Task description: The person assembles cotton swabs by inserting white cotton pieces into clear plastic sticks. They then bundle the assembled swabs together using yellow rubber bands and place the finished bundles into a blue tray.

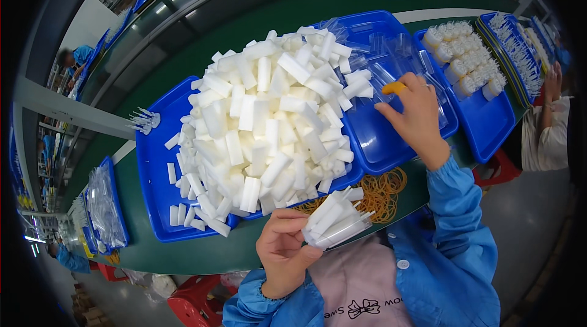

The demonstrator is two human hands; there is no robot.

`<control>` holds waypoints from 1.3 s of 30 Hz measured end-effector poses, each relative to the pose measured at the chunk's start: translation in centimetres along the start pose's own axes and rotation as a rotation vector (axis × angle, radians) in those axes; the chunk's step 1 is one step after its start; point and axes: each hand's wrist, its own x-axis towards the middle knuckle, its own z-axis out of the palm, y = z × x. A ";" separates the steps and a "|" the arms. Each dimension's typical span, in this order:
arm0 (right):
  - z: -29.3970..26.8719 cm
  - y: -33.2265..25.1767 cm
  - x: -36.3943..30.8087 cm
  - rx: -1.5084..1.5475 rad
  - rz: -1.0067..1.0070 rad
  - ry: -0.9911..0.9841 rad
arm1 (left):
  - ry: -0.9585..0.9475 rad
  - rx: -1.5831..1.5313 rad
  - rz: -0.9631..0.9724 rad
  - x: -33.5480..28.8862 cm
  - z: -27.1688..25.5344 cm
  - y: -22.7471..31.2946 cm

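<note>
Head view, clock taken from its centre.

Left hand [284, 247] at 6 o'clock, closed on a bundle of white foam blocks [336, 215] with clear plastic along its lower side. Thumb and fingers clamp its left end. Bundle lies at 5 o'clock, tilted, in front of the person's pale pink shirt [354, 272].

Right hand [419, 116] between 2 and 3 o'clock, thumb and index finger apart, a yellow-orange cover [394, 88] on the index finger. Hand is over a blue plastic tray [382, 146] of clear plastic pieces [373, 45]; cannot tell if any are touched.

Middle, leaning to 11 o'clock: tall loose heap of white rectangular foam blocks [251, 119], rising over blue plastic trays [156, 186].

Tangle of tan elastic bands [394, 189] at 4 o'clock, on the green tabletop [208, 256]. At 2 o'clock, a blue tray [489, 128] bearing rows of foam pieces topped with clear plastic [461, 52]. At 9 o'clock, spiky white plastic pieces [145, 121] beside the heap's tray. Red plastic stool [192, 302], 7 o'clock. Co-worker's hand [553, 81] near the rim, between 2 and 3.
</note>
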 end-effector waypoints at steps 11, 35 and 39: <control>-4.5 -1.7 -3.7 0.688 0.298 -0.112 | 0.005 0.092 0.010 0.0 0.0 0.0; -9.9 -5.9 -6.5 0.882 -0.089 -0.214 | -0.126 0.279 -0.021 -0.3 0.7 1.0; -10.5 -6.0 -6.5 0.944 -0.061 -0.263 | -0.211 0.190 -0.037 -0.1 0.3 1.1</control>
